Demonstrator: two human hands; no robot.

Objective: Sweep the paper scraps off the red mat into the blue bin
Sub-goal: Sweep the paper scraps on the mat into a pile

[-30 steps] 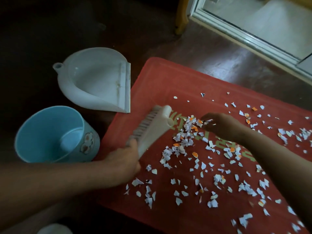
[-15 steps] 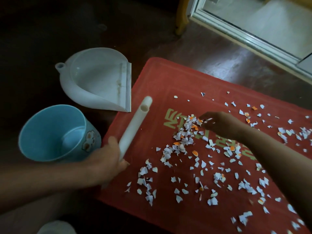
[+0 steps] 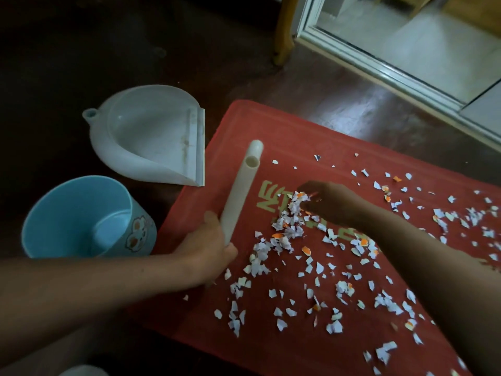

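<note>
The red mat [image 3: 284,137] lies on the dark floor, strewn with white and orange paper scraps [image 3: 287,226], thickest in a pile near its middle. My left hand [image 3: 208,251] grips a white hand brush [image 3: 240,191] at the mat's left edge; the brush points away from me and its bristles are hidden. My right hand [image 3: 333,204] rests on the pile with fingers curled over some scraps. The blue bin [image 3: 141,229] stands upright and empty on the floor left of the mat.
A white dustpan [image 3: 151,137] lies on the floor behind the bin, its lip touching the mat's left edge. A wooden furniture leg [image 3: 283,36] and a white door sill [image 3: 379,66] are at the far right.
My left hand turned the brush, so the bristles no longer show, and brought it to the mat's left edge, then shifted slightly right. My right hand has stayed on the pile.
</note>
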